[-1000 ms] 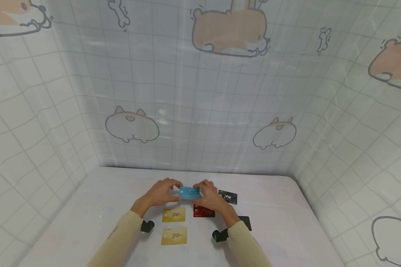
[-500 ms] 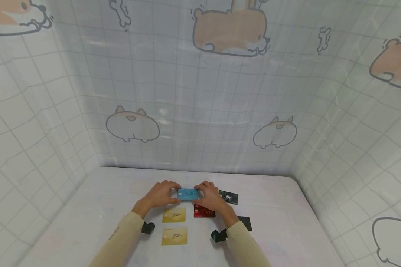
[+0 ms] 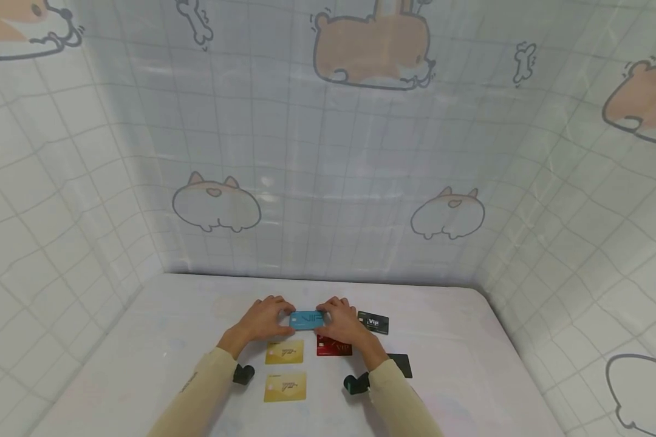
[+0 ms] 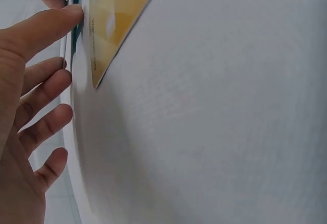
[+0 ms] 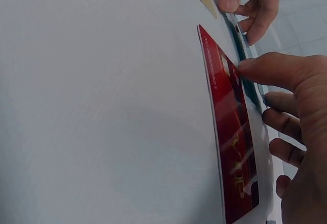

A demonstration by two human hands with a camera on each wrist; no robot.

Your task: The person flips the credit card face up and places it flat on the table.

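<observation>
A blue card (image 3: 306, 320) marked VIP lies level between both hands, low over the table or on it; I cannot tell which. My left hand (image 3: 264, 317) pinches its left end with thumb and forefinger, while my right hand (image 3: 340, 321) holds the right end the same way. In the right wrist view only a thin teal strip of the blue card (image 5: 250, 92) shows beyond the thumb. A red VIP card (image 3: 333, 346) lies just below the right hand. Nearer me, on the left, are two gold cards, the upper gold card (image 3: 284, 352) and the lower gold card (image 3: 285, 386).
To the right of the right hand lies a black Vip card (image 3: 374, 323). Another dark card (image 3: 402, 365) is partly hidden by the right sleeve. The white table (image 3: 197, 297) is backed by a curtain (image 3: 328, 243) with cartoon dogs, which also hangs at both sides.
Both hands have brought the blue card slightly down and left, and it has levelled from a small tilt. The other cards have stayed put.
</observation>
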